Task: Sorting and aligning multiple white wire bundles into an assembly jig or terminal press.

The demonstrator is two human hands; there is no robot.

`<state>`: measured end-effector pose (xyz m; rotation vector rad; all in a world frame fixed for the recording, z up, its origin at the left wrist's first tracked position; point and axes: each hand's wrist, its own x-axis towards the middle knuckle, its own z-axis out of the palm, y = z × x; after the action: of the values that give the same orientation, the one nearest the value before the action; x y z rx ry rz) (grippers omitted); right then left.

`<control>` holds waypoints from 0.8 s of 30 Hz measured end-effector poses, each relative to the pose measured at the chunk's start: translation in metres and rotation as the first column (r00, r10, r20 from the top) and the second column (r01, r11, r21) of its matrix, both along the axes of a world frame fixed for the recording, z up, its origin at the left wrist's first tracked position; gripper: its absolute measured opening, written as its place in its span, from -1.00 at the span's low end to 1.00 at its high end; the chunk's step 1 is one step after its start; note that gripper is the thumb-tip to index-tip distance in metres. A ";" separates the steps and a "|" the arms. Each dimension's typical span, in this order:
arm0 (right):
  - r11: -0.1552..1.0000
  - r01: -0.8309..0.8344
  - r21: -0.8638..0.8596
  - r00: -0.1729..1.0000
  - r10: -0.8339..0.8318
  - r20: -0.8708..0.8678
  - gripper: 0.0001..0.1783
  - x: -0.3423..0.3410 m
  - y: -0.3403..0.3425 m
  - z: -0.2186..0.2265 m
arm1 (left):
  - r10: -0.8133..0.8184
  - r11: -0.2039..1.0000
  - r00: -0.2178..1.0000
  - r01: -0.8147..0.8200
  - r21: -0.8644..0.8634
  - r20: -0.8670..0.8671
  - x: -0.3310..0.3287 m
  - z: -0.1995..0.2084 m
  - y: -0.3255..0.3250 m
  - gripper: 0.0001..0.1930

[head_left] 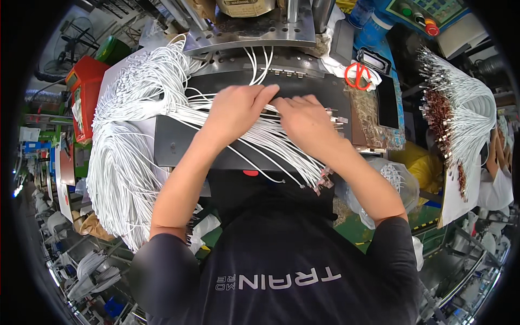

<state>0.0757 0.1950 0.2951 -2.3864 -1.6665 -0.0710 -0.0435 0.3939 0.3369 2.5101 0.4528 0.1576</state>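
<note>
A loose bundle of white wires crosses the black work surface in front of me. Small pinkish-brown and metal ends tip the wires on the right. My left hand lies over the bundle, its fingers bent down and closed around wires, fingertips partly hidden. Close beside it, my right hand is curled over the same wires nearer their tipped ends. A few separate wires run from beyond my hands up to the machine's metal edge.
Tall heaps of white wires fill the left side. The machine's steel plate stands ahead. Red-handled scissors lie at the far right, below a control panel with buttons. Farther right, a person's arm is beside more wires.
</note>
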 end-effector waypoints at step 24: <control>0.967 0.030 0.254 0.996 -0.052 0.079 -0.53 0.075 0.020 -0.045 | 0.139 0.150 0.981 -0.158 -0.976 -0.138 0.056 -0.064 -0.007 -0.72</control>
<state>0.1510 0.2147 0.2502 -2.2529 -1.5385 -0.3742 0.0125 0.3867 0.2731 1.0883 0.5559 -0.0924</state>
